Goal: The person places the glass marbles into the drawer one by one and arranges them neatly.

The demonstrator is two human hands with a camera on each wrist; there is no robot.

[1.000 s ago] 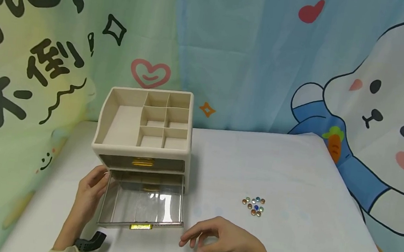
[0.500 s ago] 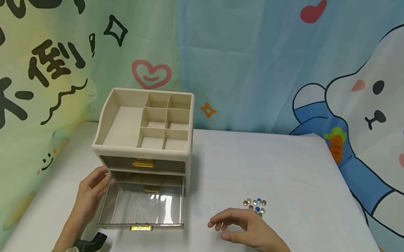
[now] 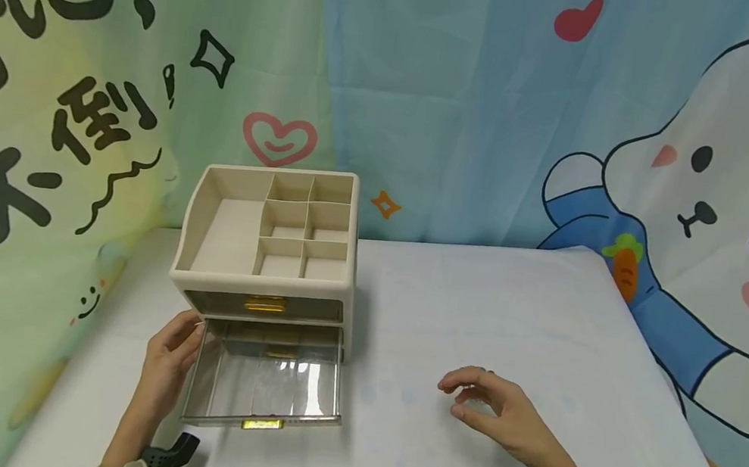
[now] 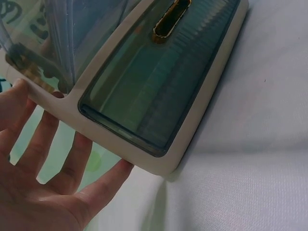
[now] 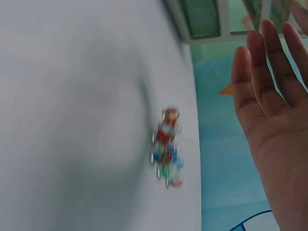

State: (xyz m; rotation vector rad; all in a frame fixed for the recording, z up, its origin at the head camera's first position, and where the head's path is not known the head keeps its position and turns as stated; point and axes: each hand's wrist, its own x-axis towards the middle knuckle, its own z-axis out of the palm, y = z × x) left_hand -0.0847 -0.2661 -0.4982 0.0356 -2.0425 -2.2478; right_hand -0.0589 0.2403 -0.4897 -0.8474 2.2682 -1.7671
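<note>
Right hand (image 3: 499, 414) hovers over the small cluster of glass beads (image 5: 167, 147) on the white table (image 3: 449, 302); fingers loosely spread, grasping nothing. Beads lie directly under the palm, hidden from the head view, seen blurred in the right wrist view, roundish clump with no clear long axis. Right hand is much nearer to them than left. Left hand (image 3: 171, 355) rests straight fingers against the left side of the organizer (image 3: 269, 253), at the pulled-out clear drawer (image 3: 266, 382), which looks empty. Upper drawer closed. Farther back, top tray compartments (image 3: 306, 230) empty.
</note>
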